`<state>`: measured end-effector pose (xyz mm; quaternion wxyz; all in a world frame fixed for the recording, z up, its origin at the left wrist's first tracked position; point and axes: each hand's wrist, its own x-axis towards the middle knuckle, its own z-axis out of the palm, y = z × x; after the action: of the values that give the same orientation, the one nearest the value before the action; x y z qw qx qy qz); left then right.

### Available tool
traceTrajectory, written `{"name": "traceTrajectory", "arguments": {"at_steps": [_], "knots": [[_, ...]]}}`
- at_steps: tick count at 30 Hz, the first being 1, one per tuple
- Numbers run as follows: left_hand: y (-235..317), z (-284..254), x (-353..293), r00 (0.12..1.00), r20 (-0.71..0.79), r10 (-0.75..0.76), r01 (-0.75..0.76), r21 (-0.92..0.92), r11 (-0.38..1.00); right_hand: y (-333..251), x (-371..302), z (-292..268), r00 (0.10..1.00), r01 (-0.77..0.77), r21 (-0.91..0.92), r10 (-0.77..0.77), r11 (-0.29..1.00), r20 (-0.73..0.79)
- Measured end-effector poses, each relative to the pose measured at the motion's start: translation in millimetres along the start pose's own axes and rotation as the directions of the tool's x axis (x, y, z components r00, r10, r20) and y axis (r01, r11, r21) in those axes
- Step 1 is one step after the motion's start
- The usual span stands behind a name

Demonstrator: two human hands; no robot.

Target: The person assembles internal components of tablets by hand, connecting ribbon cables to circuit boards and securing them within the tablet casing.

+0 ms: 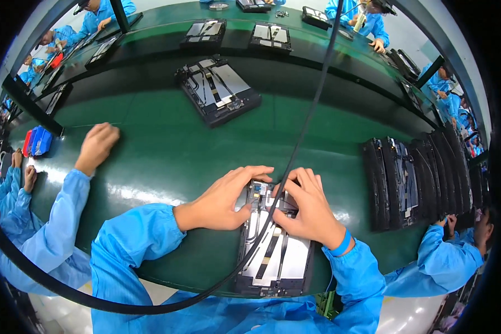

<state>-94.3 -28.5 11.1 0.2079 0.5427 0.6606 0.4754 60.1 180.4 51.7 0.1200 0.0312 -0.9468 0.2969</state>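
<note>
An opened tablet (269,256) with bare white panels, dark ribbon cables and a black frame lies at the table's near edge, in front of me. My left hand (222,200) is around its far left corner, thumb on the inner face and fingers over the far edge. At the far right part my right hand (312,214) is bent over the frame, thumb and forefinger resting on the board area and the other fingers reaching beyond. Both palms partly hide the far end. A blue band (339,243) circles my right wrist.
A black cable (312,111) hangs across the view, passing in front of the tablet. Another opened tablet (220,89) lies farther back on the green table (150,150). Black trays (428,172) stand in a row at right. A co-worker's closed hand (98,146) rests at left, near blue bins (39,141).
</note>
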Motion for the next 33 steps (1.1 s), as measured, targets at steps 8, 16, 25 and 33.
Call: {"name": "traceTrajectory", "arguments": {"at_steps": [8,16,25,33], "knots": [[-2,-12,7,0.990,0.132,0.039,-0.041,0.015,0.999,18,-2,12,0.999,-0.044,0.039,0.045,0.998,-0.015],[-9,-22,10,0.959,0.276,0.071,-0.042,-0.108,0.993,13,0,9,0.999,-0.054,0.047,0.053,0.997,0.010],[-3,-26,12,0.949,0.310,0.049,-0.026,-0.078,0.997,15,-1,8,0.995,-0.098,0.071,0.096,0.993,0.034],[-10,-25,13,0.950,0.304,0.067,-0.035,-0.109,0.993,7,6,4,0.989,-0.131,0.030,0.129,0.991,0.071]]}}
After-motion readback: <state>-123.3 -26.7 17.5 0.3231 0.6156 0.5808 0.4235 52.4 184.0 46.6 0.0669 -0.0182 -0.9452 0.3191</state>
